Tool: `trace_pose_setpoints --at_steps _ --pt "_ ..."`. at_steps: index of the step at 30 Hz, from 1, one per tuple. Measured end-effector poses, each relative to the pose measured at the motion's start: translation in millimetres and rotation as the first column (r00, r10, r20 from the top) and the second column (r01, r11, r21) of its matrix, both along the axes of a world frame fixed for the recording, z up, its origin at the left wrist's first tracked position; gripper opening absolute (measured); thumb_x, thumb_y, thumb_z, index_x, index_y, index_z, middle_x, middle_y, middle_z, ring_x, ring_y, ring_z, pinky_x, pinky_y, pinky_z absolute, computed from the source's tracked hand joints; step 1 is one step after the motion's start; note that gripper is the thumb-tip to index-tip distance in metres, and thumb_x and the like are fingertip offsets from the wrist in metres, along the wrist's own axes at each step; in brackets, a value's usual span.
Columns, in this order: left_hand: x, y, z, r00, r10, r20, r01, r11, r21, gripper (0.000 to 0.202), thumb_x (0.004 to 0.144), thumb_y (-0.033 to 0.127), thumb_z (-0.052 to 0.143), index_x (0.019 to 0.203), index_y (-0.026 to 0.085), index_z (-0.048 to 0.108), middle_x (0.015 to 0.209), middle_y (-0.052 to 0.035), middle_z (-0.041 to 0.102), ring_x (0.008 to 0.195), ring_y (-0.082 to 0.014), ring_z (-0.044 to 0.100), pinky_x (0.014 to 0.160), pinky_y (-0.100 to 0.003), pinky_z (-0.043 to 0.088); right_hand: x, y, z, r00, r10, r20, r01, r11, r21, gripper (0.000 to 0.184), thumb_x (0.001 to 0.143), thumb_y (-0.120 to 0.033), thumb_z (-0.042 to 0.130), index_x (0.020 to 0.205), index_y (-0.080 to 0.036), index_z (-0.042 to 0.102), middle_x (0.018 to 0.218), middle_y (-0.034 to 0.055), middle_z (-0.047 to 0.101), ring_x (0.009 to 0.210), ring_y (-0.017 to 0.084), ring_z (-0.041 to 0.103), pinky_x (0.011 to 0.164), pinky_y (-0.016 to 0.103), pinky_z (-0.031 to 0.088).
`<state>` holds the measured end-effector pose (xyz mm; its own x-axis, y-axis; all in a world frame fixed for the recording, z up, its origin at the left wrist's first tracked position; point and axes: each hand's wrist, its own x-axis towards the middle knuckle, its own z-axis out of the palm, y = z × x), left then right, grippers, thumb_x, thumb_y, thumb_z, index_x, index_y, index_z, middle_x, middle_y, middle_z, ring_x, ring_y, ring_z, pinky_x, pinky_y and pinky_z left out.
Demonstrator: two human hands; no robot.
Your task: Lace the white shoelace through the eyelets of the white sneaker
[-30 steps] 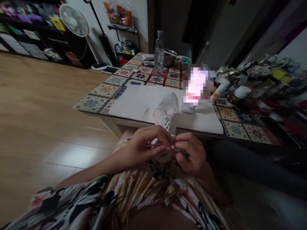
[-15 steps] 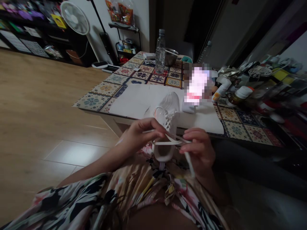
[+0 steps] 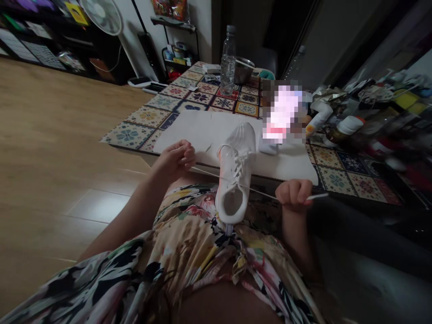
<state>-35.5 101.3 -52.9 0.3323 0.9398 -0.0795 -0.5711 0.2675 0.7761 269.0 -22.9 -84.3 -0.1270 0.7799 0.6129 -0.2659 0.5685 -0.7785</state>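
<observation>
Our left hand [image 3: 177, 158] and right hand [image 3: 294, 194] each pinch one end of the shoelace [image 3: 205, 172], stretched taut sideways. The white sneaker [image 3: 236, 177] stands at centre frame, leaning from the lap onto the table [image 3: 130, 135] edge. We judge this is the tightening step; next it calls for an even pull.

Dim indoor light, muddy and low in contrast. The white shoe [image 3: 235, 180] is the brightest, sharpest thing, and its lace [image 3: 209, 173] shows as a crisp thin line. Left of the shoe a soft sheen lies on the wooden floor [image 3: 97, 211]; right of it the room sinks to near black. Just beyond the shoe sits a pixelated block [image 3: 281, 112]. Below the shoe the patterned dress [image 3: 189, 252] smears into blur, and straight lines far from the shoe bow outward.
</observation>
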Motion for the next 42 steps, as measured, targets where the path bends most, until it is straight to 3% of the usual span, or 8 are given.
trace_pose_setpoints --at_steps 5,13,20,24,31,35,39,42 --pt "9 -10 -4.7 0.959 -0.068 -0.275 0.156 0.937 0.313 0.026 0.076 0.03 0.077 0.077 0.017 0.055 0.047 0.0091 0.044 0.036 -0.0037 0.033 0.037 -0.013 0.026 -10 -2 13.6 0.97 0.106 0.218 -0.083 0.99 -0.111 0.045 0.084 -0.057 0.067 0.056 -0.022 0.059 0.051 -0.002 0.052 0.044 0.01 0.045 0.045 0.025 0.036" --pt "6 -24 5.7 0.653 -0.005 -0.757 0.666 0.48 0.571 0.017 0.087 0.03 0.067 0.081 0.015 0.071 0.074 -0.0037 0.068 0.066 -0.0119 0.06 0.06 -0.019 0.047 -34 -12 35.9 0.717 -0.118 0.687 0.285 0.949 -0.134 0.028 0.089 -0.048 0.065 0.084 -0.02 0.069 0.073 -0.0003 0.063 0.068 0.014 0.055 0.063 0.024 0.042" --pt "0 -25 18.4 0.672 0.138 -0.728 0.684 0.264 0.68 0.017 0.091 0.027 0.061 0.083 0.016 0.071 0.114 -0.0147 0.06 0.11 -0.0218 0.059 0.095 -0.032 0.049 -24 -10 33.3 0.857 0.036 0.515 0.02 0.995 -0.102 0.02 0.089 -0.04 0.068 0.081 -0.022 0.071 0.082 0.0027 0.067 0.079 0.017 0.062 0.076 0.03 0.049" --pt "-2 -31 26.5 0.743 -0.039 -0.668 0.642 0.322 0.696 0.021 0.091 0.03 0.063 0.079 0.015 0.068 0.131 -0.0164 0.057 0.12 -0.0254 0.058 0.102 -0.035 0.047 -30 -7 27.4 0.962 0.002 0.275 0.026 0.995 -0.095 0.014 0.083 -0.042 0.074 0.08 -0.028 0.074 0.096 0.0033 0.069 0.093 0.02 0.065 0.088 0.036 0.05" --pt "35 -55 12.5 0.918 -0.286 -0.274 0.396 0.667 0.631 0.026 0.086 0.041 0.07 0.077 0.017 0.067 0.075 -0.0033 0.066 0.075 -0.0152 0.064 0.072 -0.028 0.053 -68 3 23.1 1.0 -0.01 -0.018 0.009 0.994 -0.106 0.008 0.084 -0.04 0.074 0.085 -0.032 0.075 0.082 -0.0012 0.073 0.079 0.017 0.068 0.088 0.039 0.054" --pt "44 -58 12.8 0.936 -0.164 -0.313 0.342 0.64 0.688 0.022 0.084 0.037 0.073 0.075 0.017 0.071 0.077 -0.0032 0.065 0.074 -0.0127 0.062 0.07 -0.024 0.051 -79 5 24.0 0.988 -0.155 -0.012 0.151 0.976 -0.154 0.004 0.083 -0.033 0.075 0.087 -0.032 0.076 0.083 -0.0022 0.066 0.069 0.012 0.062 0.061 0.026 0.052" --pt "45 -56 12.8 0.939 -0.07 -0.336 0.315 0.567 0.761 0.02 0.082 0.035 0.075 0.072 0.018 0.074 0.077 -0.0043 0.065 0.076 -0.0134 0.063 0.071 -0.024 0.053 -85 2 28.3 0.924 -0.347 0.158 0.357 0.933 -0.04 0.004 0.085 -0.029 0.073 0.087 -0.03 0.076 0.086 -0.0007 0.068 0.078 0.014 0.064 0.068 0.026 0.053" --pt "49 -60 12.9 0.94 -0.098 -0.326 0.299 0.697 0.652 0.021 0.074 0.035 0.082 0.082 0.017 0.073 0.074 -0.0024 0.066 0.068 -0.0126 0.063 0.066 -0.024 0.054 -89 -1 31.7 0.89 -0.41 0.197 0.422 0.906 -0.022 0.006 0.085 -0.032 0.073 0.084 -0.027 0.072 0.082 0.0 0.068 0.078 0.015 0.064 0.071 0.028 0.054"
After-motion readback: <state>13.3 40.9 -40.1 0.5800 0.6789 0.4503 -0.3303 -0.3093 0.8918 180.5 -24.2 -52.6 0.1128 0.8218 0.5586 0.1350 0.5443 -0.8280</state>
